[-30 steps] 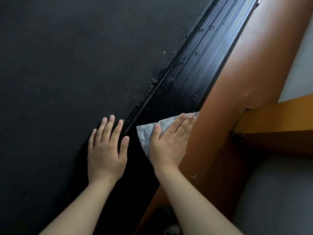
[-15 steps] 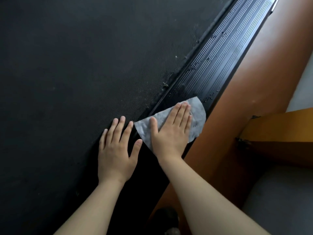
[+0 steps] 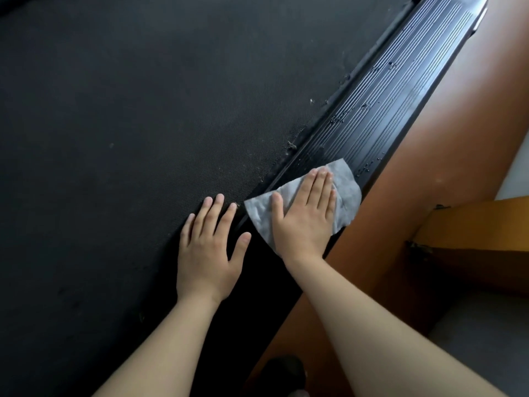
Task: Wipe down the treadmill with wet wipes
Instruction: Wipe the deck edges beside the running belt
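Pressed, not gripped: wet wipe [image 3: 347, 196] on side rail [image 3: 400, 90]
Right hand [image 3: 307, 224] fingers [image 3: 320, 190] lie straight, together; left hand [image 3: 207, 256] fingers spread on belt [image 3: 143, 110]. The wet wipe may bunch, shoving lint [image 3: 291, 145] beneath.

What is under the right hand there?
A grey wipe lies flat under the right hand, on the treadmill's ribbed side rail. The palm covers the wipe's middle and the rail below it.

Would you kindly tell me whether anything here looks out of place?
Grey lint clumps sit along the seam between the black textured belt and the ribbed black side rail; droplets bead on that rail beyond the pale wet wipe.
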